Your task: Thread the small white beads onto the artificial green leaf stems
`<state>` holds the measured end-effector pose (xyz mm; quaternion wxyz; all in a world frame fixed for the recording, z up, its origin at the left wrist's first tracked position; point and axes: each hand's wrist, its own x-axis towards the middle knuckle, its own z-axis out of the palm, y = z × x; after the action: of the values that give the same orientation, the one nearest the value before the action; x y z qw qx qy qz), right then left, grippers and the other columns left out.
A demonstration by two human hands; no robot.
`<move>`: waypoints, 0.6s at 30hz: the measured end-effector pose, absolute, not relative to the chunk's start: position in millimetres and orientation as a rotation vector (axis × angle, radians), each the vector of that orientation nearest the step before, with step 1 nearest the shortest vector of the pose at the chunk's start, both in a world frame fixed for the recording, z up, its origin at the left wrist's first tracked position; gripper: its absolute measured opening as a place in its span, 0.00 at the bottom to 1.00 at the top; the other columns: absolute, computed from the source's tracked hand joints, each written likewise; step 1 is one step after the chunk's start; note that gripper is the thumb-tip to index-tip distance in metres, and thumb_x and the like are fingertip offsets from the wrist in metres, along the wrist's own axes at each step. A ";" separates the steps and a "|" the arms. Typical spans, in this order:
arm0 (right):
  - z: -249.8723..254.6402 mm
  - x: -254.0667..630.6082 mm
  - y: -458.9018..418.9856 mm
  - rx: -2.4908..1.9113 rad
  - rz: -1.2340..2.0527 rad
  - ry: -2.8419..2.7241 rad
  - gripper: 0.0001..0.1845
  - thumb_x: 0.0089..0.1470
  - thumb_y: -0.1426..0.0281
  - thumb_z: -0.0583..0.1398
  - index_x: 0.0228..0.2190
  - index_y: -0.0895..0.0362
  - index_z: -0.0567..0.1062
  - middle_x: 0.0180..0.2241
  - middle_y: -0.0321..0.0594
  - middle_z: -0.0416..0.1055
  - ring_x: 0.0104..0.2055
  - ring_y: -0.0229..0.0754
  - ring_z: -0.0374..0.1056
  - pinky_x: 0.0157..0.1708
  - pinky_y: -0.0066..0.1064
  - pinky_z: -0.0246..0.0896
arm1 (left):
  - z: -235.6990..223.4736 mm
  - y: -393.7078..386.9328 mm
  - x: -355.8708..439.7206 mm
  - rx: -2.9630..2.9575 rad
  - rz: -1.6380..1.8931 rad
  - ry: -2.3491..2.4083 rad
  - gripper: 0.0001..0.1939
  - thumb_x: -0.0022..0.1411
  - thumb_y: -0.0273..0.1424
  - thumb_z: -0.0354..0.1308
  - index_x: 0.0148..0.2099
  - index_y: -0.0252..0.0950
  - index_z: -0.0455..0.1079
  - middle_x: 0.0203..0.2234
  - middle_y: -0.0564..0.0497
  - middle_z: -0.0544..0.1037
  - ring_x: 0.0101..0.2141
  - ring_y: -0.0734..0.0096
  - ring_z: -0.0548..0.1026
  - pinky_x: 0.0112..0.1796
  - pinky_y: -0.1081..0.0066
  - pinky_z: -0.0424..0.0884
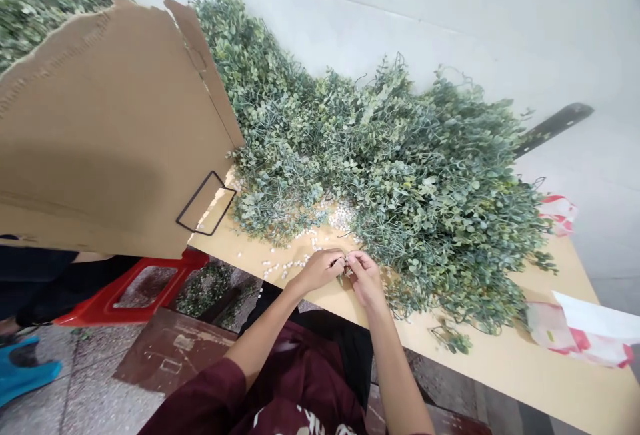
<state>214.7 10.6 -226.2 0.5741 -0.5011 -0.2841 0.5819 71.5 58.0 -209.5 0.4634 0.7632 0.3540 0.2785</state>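
Small sprig piece [345,271], partly hidden, pinched near desk [500,362] edge between left hand [317,270] and right hand [366,280], both closed on it; white beads [300,258] at nine o'clock, artificial foliage heap [425,202] at twelve.

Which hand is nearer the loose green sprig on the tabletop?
Right. The right hand is up and to the left of the loose sprig, with a stretch of tabletop between them; the left hand is farther away, on the right hand's other side.
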 end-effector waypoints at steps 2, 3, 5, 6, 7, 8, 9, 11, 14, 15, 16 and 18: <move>-229.2 214.0 9.9 -1.208 1.314 -0.708 0.12 0.46 0.60 0.68 0.29 0.55 0.77 0.27 0.35 0.70 0.28 0.34 0.64 0.29 0.25 0.60 | -208.7 57.7 70.5 1.877 0.681 0.872 0.14 0.63 0.28 0.45 0.26 0.34 0.62 0.22 0.54 0.67 0.26 0.74 0.64 0.30 0.74 0.57; -229.3 214.3 10.4 -1.221 1.300 -0.729 0.13 0.46 0.60 0.68 0.29 0.55 0.77 0.27 0.35 0.70 0.28 0.34 0.64 0.28 0.25 0.60 | -208.2 57.3 69.9 1.879 0.679 0.876 0.14 0.63 0.28 0.45 0.26 0.34 0.63 0.23 0.54 0.68 0.26 0.74 0.65 0.30 0.74 0.58; -225.2 216.5 14.4 -1.250 1.307 -0.774 0.14 0.46 0.58 0.67 0.28 0.56 0.77 0.24 0.35 0.69 0.25 0.34 0.63 0.26 0.25 0.58 | -207.5 55.7 68.9 1.887 0.679 0.882 0.14 0.64 0.28 0.45 0.27 0.34 0.65 0.24 0.53 0.70 0.27 0.73 0.66 0.31 0.75 0.60; -220.9 218.1 18.2 -1.269 1.322 -0.804 0.15 0.47 0.57 0.66 0.27 0.57 0.76 0.23 0.34 0.68 0.24 0.33 0.62 0.24 0.26 0.57 | -207.3 54.2 68.4 1.898 0.682 0.884 0.14 0.65 0.28 0.45 0.28 0.34 0.66 0.25 0.53 0.71 0.28 0.73 0.67 0.32 0.75 0.61; -215.2 219.8 23.2 -1.299 1.339 -0.849 0.16 0.47 0.56 0.65 0.26 0.57 0.76 0.22 0.34 0.67 0.22 0.33 0.61 0.23 0.26 0.55 | -207.2 52.2 67.9 1.920 0.689 0.884 0.14 0.65 0.28 0.44 0.29 0.34 0.67 0.26 0.52 0.72 0.29 0.73 0.68 0.34 0.74 0.62; -208.6 221.1 29.2 -1.335 1.356 -0.915 0.17 0.48 0.55 0.64 0.26 0.57 0.75 0.21 0.34 0.66 0.21 0.33 0.60 0.22 0.26 0.54 | -207.5 49.7 67.4 1.956 0.698 0.883 0.14 0.66 0.27 0.44 0.30 0.34 0.68 0.28 0.52 0.73 0.30 0.72 0.69 0.35 0.74 0.63; -201.7 221.8 35.9 -1.371 1.349 -1.000 0.17 0.49 0.55 0.63 0.26 0.57 0.75 0.20 0.34 0.66 0.20 0.34 0.59 0.21 0.26 0.54 | -208.0 46.7 66.8 2.005 0.710 0.884 0.14 0.66 0.27 0.44 0.31 0.35 0.68 0.29 0.51 0.74 0.32 0.71 0.70 0.37 0.73 0.64; -188.9 220.2 50.3 -1.443 1.325 -1.263 0.15 0.52 0.57 0.61 0.27 0.57 0.75 0.18 0.32 0.65 0.19 0.34 0.58 0.21 0.27 0.54 | -210.4 39.5 65.1 2.131 0.722 0.895 0.13 0.67 0.28 0.44 0.34 0.35 0.69 0.31 0.50 0.74 0.35 0.69 0.70 0.39 0.72 0.65; -178.9 209.5 69.9 -1.565 1.234 -1.627 0.08 0.54 0.65 0.58 0.30 0.56 0.74 0.19 0.32 0.66 0.21 0.36 0.61 0.24 0.27 0.55 | -217.2 28.9 61.6 2.314 0.698 0.893 0.13 0.70 0.35 0.47 0.39 0.34 0.69 0.34 0.46 0.74 0.38 0.64 0.69 0.42 0.68 0.65; -178.3 204.6 75.1 -1.643 1.144 -1.731 0.06 0.53 0.68 0.58 0.30 0.56 0.74 0.20 0.33 0.67 0.22 0.36 0.61 0.26 0.27 0.54 | -219.8 26.2 60.4 2.356 0.688 0.881 0.14 0.69 0.37 0.47 0.40 0.34 0.69 0.36 0.46 0.74 0.39 0.63 0.69 0.43 0.67 0.65; -178.6 199.7 79.5 -1.730 1.054 -1.819 0.04 0.52 0.71 0.58 0.30 0.57 0.74 0.21 0.34 0.68 0.23 0.36 0.62 0.27 0.27 0.53 | -222.4 23.9 59.3 2.388 0.681 0.869 0.15 0.69 0.40 0.48 0.41 0.33 0.69 0.37 0.45 0.73 0.40 0.62 0.68 0.43 0.66 0.65; -180.5 191.2 85.4 -1.866 0.888 -1.934 0.04 0.52 0.74 0.57 0.30 0.57 0.73 0.23 0.36 0.69 0.25 0.37 0.62 0.29 0.27 0.52 | -226.5 20.7 57.3 2.426 0.670 0.859 0.17 0.68 0.43 0.50 0.41 0.33 0.69 0.37 0.45 0.73 0.41 0.61 0.67 0.44 0.65 0.64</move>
<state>191.2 85.4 -180.5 0.1550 -0.6513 -0.6751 0.3099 57.3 20.7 -226.5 0.2389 0.8857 0.3138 0.2448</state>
